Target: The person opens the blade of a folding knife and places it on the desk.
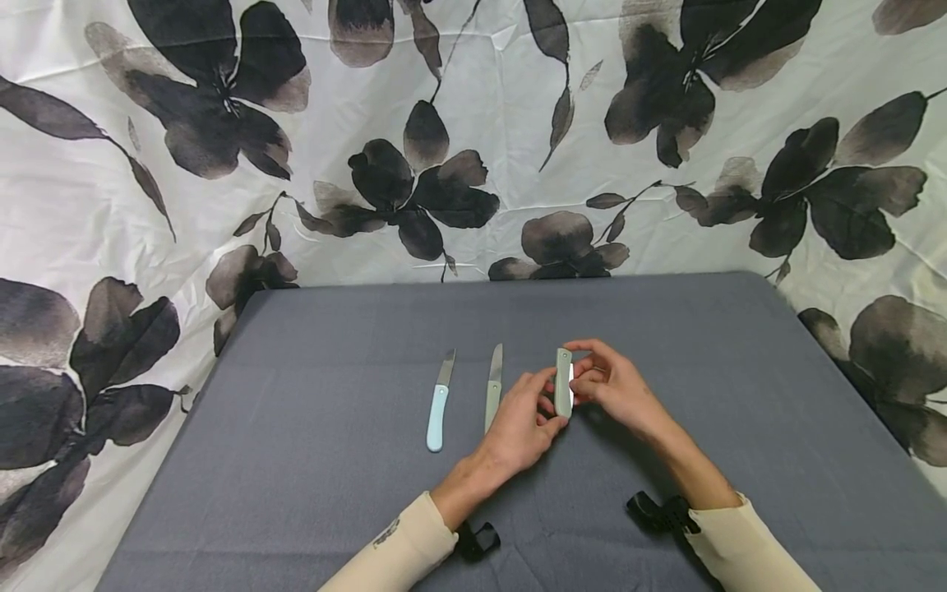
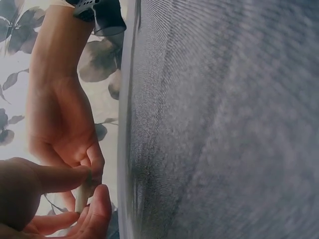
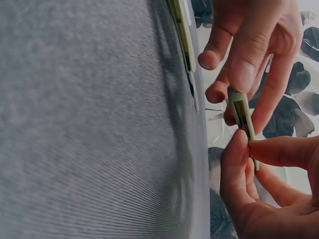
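Observation:
A green-handled folding knife (image 1: pixel 563 383) is held upright above the table between both hands. My left hand (image 1: pixel 521 423) grips its handle from the left, thumb at the lower end. From the right, my right hand (image 1: pixel 616 386) pinches it at the bright blade strip (image 1: pixel 571 385) along the handle's side. The right wrist view shows the slotted edge of the handle (image 3: pixel 243 112) between the two hands. Left of the hands lie another green-handled knife (image 1: pixel 493 395), its lower end partly behind my left hand, and a light-blue-handled knife (image 1: pixel 437 417), both with blades out.
A grey cloth covers the table (image 1: pixel 311 477). Behind it hangs a white curtain (image 1: pixel 510 107) with dark flowers. Each wrist carries a black camera strap, such as the right wrist camera (image 1: pixel 658 511).

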`<state>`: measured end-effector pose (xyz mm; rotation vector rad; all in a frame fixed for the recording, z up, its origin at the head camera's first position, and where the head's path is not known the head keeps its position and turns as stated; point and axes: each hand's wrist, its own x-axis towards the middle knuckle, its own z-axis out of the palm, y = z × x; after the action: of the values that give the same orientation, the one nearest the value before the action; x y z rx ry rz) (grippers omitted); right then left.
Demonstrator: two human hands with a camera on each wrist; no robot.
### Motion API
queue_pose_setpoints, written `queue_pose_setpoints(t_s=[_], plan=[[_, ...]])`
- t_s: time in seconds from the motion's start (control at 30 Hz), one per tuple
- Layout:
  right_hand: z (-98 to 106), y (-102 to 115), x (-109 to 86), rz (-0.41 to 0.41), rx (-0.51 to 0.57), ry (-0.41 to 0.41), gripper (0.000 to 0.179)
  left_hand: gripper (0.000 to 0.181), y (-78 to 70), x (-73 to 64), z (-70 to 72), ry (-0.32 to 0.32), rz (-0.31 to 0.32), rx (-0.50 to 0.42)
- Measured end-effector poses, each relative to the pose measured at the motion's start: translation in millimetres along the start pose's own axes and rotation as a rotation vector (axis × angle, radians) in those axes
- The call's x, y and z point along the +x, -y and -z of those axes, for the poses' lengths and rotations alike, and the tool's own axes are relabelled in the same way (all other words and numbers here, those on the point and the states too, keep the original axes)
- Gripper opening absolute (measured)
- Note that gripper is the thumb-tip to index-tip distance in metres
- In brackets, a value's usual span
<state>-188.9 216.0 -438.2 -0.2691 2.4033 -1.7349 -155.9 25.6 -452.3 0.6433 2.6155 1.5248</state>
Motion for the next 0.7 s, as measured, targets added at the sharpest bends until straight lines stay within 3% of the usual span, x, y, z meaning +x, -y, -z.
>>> queue_pose_setpoints(t_s=[0.33, 0.7], plan=[[-4.9, 1.3, -5.7, 0.012, 0.068, -0.024, 0.056, 0.057, -3.3, 0.0, 3.9, -0.001, 0.059, -0.087], [-9.9, 2.0, -10.0, 0.03, 0.111, -0.018, 0.056, 0.063, -3.7, 0.0, 6.1, -0.01, 0.092, -0.217]])
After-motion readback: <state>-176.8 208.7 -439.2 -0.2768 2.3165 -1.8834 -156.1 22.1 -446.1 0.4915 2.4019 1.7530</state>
